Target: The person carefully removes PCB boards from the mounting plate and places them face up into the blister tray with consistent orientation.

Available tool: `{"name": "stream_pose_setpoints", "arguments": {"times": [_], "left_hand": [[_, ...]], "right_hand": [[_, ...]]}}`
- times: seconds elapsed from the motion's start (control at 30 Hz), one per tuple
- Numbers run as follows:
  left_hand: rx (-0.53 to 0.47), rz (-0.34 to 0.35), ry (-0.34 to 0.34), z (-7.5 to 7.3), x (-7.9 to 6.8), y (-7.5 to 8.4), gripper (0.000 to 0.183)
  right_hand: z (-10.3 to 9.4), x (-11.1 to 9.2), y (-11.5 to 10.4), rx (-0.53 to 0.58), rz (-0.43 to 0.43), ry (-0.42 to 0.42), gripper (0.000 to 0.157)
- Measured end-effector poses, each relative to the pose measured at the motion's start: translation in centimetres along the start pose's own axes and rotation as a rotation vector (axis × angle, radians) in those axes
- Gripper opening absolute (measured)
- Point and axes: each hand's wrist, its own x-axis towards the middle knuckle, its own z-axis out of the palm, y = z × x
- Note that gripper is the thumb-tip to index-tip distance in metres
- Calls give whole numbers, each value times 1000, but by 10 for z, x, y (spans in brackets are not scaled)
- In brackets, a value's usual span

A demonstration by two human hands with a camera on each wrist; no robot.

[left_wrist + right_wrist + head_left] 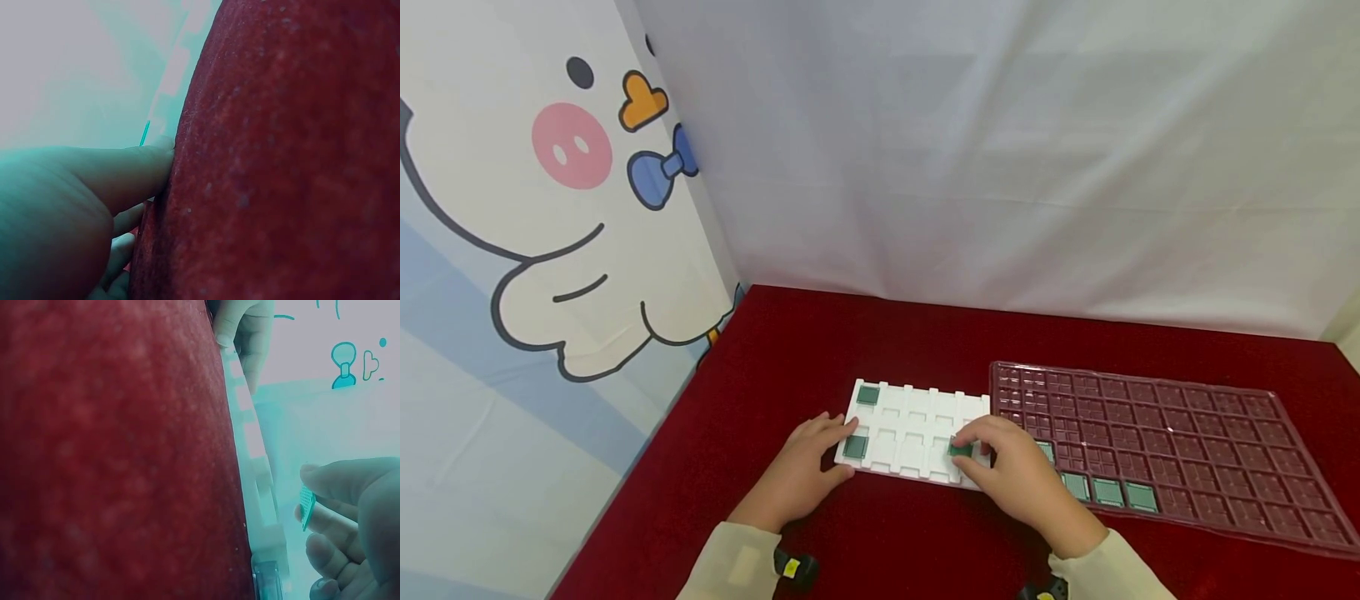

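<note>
A white tray (901, 450) with recessed pockets lies on the red cloth. My left hand (805, 467) is at its left end, fingertips and thumb touching the edge. One green square chip (868, 395) sits in the tray's far left pocket and another green chip (855, 447) in the near left one. Over the right end of the tray, my right hand (1018, 475) pinches a green square chip (307, 505) between thumb and fingers. In the right wrist view this chip is tilted on edge, apart from the tray. The left thumb (134, 172) shows beside the tray edge.
To the right lies a clear plastic tray (1210, 450) with many pockets, partly behind the right hand. Several green chips (1107, 492) sit in its near left pockets. A white curtain (1000, 167) hangs behind the table, and a printed cartoon cloth (572, 250) is on the left.
</note>
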Motion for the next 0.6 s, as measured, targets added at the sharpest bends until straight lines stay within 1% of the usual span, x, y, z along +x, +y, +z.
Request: {"name": "stream_pose_setpoints", "arguments": {"times": [0.6], "left_hand": [[-1,5,7,1,1,-2,66]], "right_hand": [[0,-3,1,-5,1,-7,18]]}}
